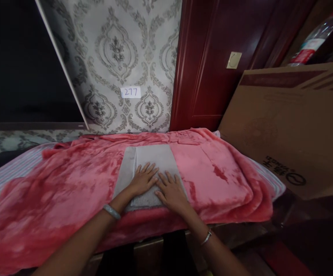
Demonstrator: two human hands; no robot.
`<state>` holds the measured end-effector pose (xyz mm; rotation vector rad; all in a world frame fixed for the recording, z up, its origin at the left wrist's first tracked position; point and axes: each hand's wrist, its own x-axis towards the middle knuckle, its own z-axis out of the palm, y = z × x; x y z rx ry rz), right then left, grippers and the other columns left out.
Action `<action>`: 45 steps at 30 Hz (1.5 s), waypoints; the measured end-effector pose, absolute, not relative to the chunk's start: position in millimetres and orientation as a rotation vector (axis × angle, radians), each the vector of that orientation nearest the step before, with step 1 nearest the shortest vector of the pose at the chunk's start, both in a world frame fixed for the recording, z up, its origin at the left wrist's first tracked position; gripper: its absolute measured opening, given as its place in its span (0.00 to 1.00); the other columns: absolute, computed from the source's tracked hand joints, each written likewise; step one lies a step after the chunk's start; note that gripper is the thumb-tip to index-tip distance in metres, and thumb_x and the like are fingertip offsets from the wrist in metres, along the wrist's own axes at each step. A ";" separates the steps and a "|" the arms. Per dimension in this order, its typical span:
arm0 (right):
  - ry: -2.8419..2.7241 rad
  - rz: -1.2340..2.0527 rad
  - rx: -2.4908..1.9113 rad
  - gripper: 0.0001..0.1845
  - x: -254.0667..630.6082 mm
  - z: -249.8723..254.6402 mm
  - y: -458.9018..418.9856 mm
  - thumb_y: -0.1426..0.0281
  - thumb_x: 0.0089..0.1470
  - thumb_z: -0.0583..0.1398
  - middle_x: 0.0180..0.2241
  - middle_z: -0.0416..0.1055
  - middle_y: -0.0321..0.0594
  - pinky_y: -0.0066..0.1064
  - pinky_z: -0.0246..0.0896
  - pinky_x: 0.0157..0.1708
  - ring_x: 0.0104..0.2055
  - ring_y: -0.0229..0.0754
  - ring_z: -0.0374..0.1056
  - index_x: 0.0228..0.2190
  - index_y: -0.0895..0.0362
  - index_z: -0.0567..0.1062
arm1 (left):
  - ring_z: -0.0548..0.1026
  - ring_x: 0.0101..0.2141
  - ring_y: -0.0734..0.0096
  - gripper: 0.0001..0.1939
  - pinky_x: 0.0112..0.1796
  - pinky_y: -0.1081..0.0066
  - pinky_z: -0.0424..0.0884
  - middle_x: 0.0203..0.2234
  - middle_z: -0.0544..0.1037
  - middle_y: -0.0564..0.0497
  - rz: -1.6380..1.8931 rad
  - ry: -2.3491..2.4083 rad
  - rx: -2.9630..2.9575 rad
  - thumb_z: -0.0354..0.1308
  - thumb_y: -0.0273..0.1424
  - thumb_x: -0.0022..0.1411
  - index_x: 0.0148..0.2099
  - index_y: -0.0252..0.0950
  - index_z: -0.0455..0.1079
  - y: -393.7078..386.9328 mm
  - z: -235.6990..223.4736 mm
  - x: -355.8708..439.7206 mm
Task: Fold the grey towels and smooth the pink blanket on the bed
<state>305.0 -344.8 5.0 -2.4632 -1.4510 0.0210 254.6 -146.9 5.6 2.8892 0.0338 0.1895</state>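
Note:
A grey folded cloth (155,155), perhaps a towel, lies flat on a pink plush blanket (218,172). A fold line runs along its left side. My left hand (144,179) rests palm down on the middle of the cloth, fingers spread. Just to the right, my right hand (172,191) also lies flat on it, fingers apart, and the two hands nearly touch. Neither hand grips anything. A bangle circles each wrist.
A large cardboard box (287,126) stands at the right, with a plastic bottle (310,46) behind it. A dark television screen (25,65) is at the left. Behind the blanket are a patterned wall (117,57) with a paper label (131,92) and a dark red door (206,76).

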 end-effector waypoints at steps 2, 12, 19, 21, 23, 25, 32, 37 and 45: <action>-1.484 0.021 -2.434 0.31 305.2 5.3 -345.6 0.53 0.67 0.48 0.71 0.48 0.40 0.62 0.31 0.68 0.74 0.57 0.37 0.67 0.47 0.58 | 0.47 0.71 0.54 0.28 0.65 0.39 0.42 0.71 0.54 0.47 0.135 0.037 2.869 0.41 0.46 0.73 0.70 0.48 0.57 -148.7 15.8 258.3; -1.450 0.051 -2.357 0.28 304.2 8.8 -346.7 0.53 0.67 0.49 0.69 0.54 0.38 0.61 0.29 0.69 0.73 0.55 0.40 0.66 0.41 0.61 | 0.45 0.71 0.55 0.28 0.66 0.43 0.39 0.72 0.51 0.49 -0.010 -0.225 2.962 0.42 0.45 0.72 0.71 0.49 0.55 -151.5 24.7 326.8; -1.432 0.136 -2.324 0.30 307.1 9.2 -348.0 0.51 0.67 0.49 0.71 0.48 0.34 0.60 0.27 0.69 0.74 0.53 0.35 0.67 0.39 0.58 | 0.44 0.71 0.46 0.34 0.64 0.38 0.41 0.73 0.49 0.47 -0.048 -0.062 3.016 0.45 0.51 0.69 0.73 0.49 0.50 -116.2 26.7 368.0; -1.434 0.148 -2.317 0.30 307.7 8.5 -347.8 0.50 0.67 0.48 0.72 0.47 0.33 0.61 0.27 0.69 0.74 0.54 0.34 0.67 0.38 0.57 | 0.43 0.71 0.44 0.35 0.64 0.37 0.41 0.73 0.47 0.48 -0.076 -0.027 3.020 0.44 0.52 0.69 0.73 0.49 0.50 -109.8 29.1 377.4; -1.439 0.156 -2.318 0.30 308.1 8.1 -348.0 0.50 0.67 0.49 0.72 0.46 0.33 0.61 0.28 0.69 0.74 0.54 0.35 0.67 0.38 0.56 | 0.43 0.71 0.42 0.35 0.64 0.36 0.40 0.73 0.45 0.48 -0.095 0.005 3.024 0.42 0.53 0.69 0.74 0.49 0.48 -105.4 31.0 386.8; -1.445 0.143 -2.322 0.30 308.0 8.3 -348.6 0.50 0.67 0.49 0.72 0.45 0.32 0.61 0.29 0.69 0.74 0.54 0.35 0.67 0.38 0.56 | 0.42 0.71 0.41 0.36 0.64 0.35 0.40 0.73 0.44 0.48 -0.110 0.052 3.033 0.41 0.54 0.69 0.74 0.50 0.47 -101.8 32.3 396.5; -1.433 0.119 -2.277 0.30 308.4 7.7 -350.5 0.49 0.67 0.49 0.72 0.46 0.31 0.62 0.30 0.69 0.74 0.54 0.37 0.67 0.37 0.57 | 0.48 0.69 0.41 0.35 0.63 0.40 0.46 0.72 0.50 0.48 -0.103 0.189 3.070 0.39 0.54 0.69 0.73 0.49 0.49 -91.6 30.0 421.9; -1.415 0.114 -2.259 0.30 309.1 2.2 -348.9 0.49 0.67 0.49 0.72 0.46 0.31 0.63 0.30 0.69 0.74 0.55 0.37 0.67 0.37 0.57 | 0.56 0.67 0.46 0.34 0.63 0.44 0.50 0.71 0.55 0.47 0.014 0.150 3.074 0.40 0.53 0.70 0.73 0.50 0.52 -89.6 23.7 421.1; -1.415 0.060 -2.272 0.29 307.8 1.4 -348.3 0.49 0.67 0.49 0.71 0.48 0.31 0.62 0.32 0.69 0.73 0.55 0.39 0.66 0.37 0.58 | 0.57 0.67 0.46 0.33 0.64 0.43 0.49 0.71 0.56 0.47 0.082 0.171 3.092 0.40 0.52 0.70 0.73 0.49 0.52 -92.3 22.8 417.7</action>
